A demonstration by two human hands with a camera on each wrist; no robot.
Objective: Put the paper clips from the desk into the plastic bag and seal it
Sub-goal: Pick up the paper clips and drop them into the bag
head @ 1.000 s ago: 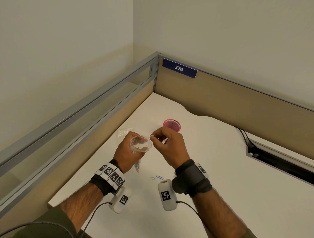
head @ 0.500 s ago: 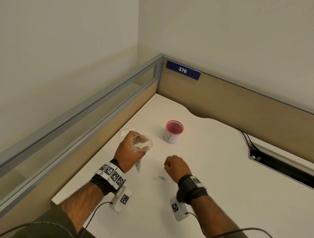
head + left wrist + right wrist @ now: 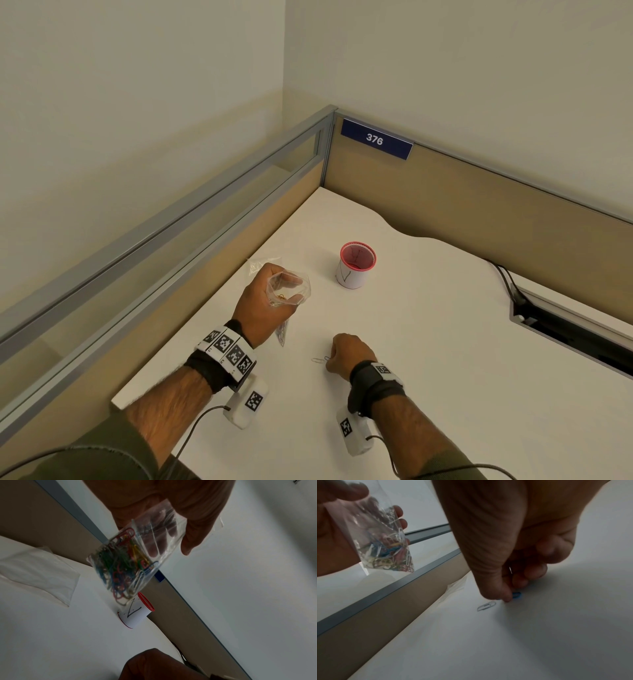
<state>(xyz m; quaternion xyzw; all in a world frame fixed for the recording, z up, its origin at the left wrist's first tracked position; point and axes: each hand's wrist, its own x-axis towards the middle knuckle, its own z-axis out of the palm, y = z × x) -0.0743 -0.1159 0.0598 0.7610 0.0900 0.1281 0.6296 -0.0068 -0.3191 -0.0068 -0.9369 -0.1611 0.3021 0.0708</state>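
My left hand (image 3: 263, 301) holds a clear plastic bag (image 3: 289, 289) above the desk, its mouth facing up and open. Several coloured paper clips (image 3: 123, 566) fill the bag's bottom (image 3: 385, 547). My right hand (image 3: 337, 356) is down on the white desk (image 3: 445, 377), fingers curled. Its thumb and forefinger pinch a blue paper clip (image 3: 517, 595) that still lies on the surface. A silver paper clip (image 3: 486, 605) lies loose just left of it (image 3: 317, 359), untouched.
A white cup with a red mesh rim (image 3: 356, 265) stands behind the hands. A second, empty plastic bag (image 3: 34, 572) lies flat near the left partition (image 3: 205, 240). A cable slot (image 3: 565, 329) with cords cuts into the desk at the right.
My right hand left the bag's mouth, dropped toward me to the desk and closed on the blue clip. The left hand kept the bag in place.
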